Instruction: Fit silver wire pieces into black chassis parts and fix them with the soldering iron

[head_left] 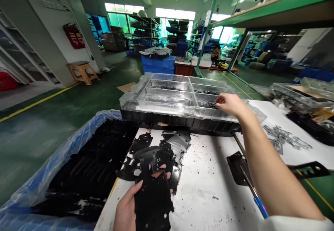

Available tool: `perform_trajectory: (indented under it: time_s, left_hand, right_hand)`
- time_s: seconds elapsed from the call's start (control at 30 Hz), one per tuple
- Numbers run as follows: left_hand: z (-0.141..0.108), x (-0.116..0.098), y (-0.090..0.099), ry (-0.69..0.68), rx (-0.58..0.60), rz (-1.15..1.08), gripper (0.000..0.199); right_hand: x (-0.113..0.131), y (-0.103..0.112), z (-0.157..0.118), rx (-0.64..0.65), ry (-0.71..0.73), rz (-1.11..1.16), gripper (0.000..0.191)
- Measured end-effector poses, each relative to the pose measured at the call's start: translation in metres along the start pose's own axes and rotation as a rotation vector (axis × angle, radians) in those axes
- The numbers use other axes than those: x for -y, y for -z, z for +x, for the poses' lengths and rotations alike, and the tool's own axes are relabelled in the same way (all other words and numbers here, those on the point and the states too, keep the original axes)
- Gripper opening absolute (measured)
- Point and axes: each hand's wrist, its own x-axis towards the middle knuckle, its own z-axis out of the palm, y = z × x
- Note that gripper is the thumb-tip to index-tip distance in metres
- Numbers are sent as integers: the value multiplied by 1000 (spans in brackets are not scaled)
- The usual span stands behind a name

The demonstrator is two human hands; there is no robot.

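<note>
the left hand (126,208) clamps a flat black plate (153,205), thumb on its face, fingers beneath it. the right hand (231,104) bends over small dark parts (208,104) in a compartment of the clear tray (130,102); whether its fingers close on one, i cannot tell. green floor (106,91) with a stool (78,64) runs left of the white tabletop (200,203); a blue crate (158,64) stands beyond. a plastic-lined bin (49,164) holds black pieces (86,168) at left, loose black parts (180,142) lie past the plate, and the right forearm (268,164) hides some tabletop beside a blue-handled tool (260,206).
</note>
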Motion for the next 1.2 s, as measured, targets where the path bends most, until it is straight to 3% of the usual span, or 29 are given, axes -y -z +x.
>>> perform_trajectory:
  time_s: [0.13,0.27,0.53,0.77,1.0,1.1,1.2]
  left_hand:
    - [-10,-4,11,-156,-73,-15,43]
    - [-13,-10,13,-152,-96,-56,39]
    - [-8,-12,6,-79,16,-97,39]
    - [-3,-9,-6,-29,52,-123,49]
    - [7,-12,-25,-11,47,-145,43]
    - [12,-10,-29,-88,56,-201,36]
    - [18,-11,-32,-60,138,-213,41]
  right_hand:
    - [3,-39,-21,71,215,25,35]
    - [1,-60,-30,25,269,38,47]
    - [-10,-63,18,-5,361,92,51]
    - [-21,-76,30,-63,333,108,53]
    - [-9,-97,53,-51,305,48,42]
    - [-1,-93,58,-31,275,21,39]
    - [7,-84,46,-74,182,-28,39]
